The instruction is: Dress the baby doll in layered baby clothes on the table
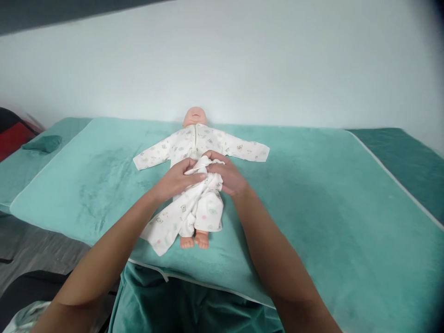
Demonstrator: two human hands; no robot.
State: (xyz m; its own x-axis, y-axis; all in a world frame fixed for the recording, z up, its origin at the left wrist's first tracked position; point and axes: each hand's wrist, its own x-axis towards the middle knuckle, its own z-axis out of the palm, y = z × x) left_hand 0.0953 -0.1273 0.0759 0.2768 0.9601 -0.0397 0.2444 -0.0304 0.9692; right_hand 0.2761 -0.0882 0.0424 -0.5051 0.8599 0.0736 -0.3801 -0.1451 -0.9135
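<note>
A baby doll [195, 116] lies on its back on a teal blanket [312, 199], head toward the wall and bare feet [194, 240] toward me. It wears a white printed sleepsuit [201, 143] with both sleeves spread out to the sides. My left hand [178, 178] and my right hand [227, 175] meet over the doll's belly. Both pinch the bunched white cloth [204, 163] at the waist. A loose flap of the garment trails down to the left of the doll's legs.
The blanket covers a padded surface against a pale wall. A small dark green cloth [43, 143] lies at the far left, beside something red and black [14, 134]. Dark floor [31, 249] shows at the lower left, past the blanket's near edge.
</note>
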